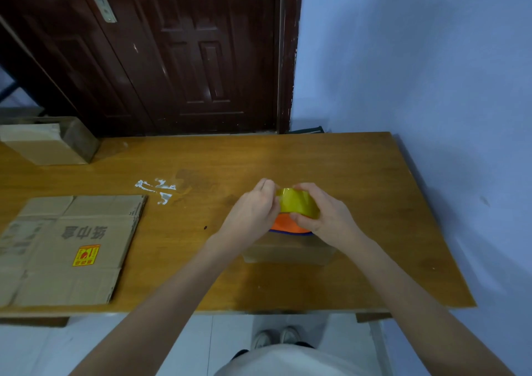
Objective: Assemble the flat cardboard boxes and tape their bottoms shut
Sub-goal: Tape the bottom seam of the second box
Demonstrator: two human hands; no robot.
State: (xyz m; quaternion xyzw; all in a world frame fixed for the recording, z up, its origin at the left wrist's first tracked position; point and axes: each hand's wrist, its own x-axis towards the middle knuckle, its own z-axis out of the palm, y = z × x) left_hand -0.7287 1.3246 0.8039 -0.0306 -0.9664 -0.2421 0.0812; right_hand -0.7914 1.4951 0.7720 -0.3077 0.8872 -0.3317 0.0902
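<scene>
A yellow roll of tape (298, 203) with an orange and purple holder (285, 226) is held above the wooden table (288, 157). My right hand (325, 214) grips the roll from the right side. My left hand (253, 211) pinches at the roll's left edge with fingertips and thumb. Below the hands lies a small assembled cardboard box (288, 253), partly hidden by them. A flat folded cardboard box (66, 249) with printed characters and a yellow-red sticker lies at the table's left front.
Another closed cardboard box (49, 142) stands at the table's back left corner. White tape scraps (157, 188) stick to the tabletop near the middle. A dark wooden door (172, 53) is behind the table; a blue wall (417, 59) runs along the right.
</scene>
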